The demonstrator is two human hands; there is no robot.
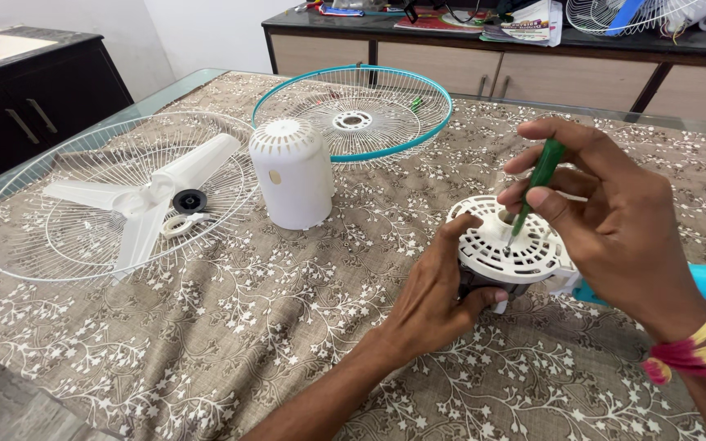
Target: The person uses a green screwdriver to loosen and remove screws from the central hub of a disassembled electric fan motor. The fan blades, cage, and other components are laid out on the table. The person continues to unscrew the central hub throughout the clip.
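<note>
My left hand is clamped around the white fan motor housing on the table. My right hand pinches a green screwdriver, its tip touching the housing's top.

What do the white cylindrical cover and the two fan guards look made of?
White cylindrical cover: probably moulded plastic, smooth matte, with slotted vents on top. White guard and teal-rimmed guard: apparently thin metal wire, white coated, judging by the fine radial spokes; the teal rim may be plastic or painted.
</note>
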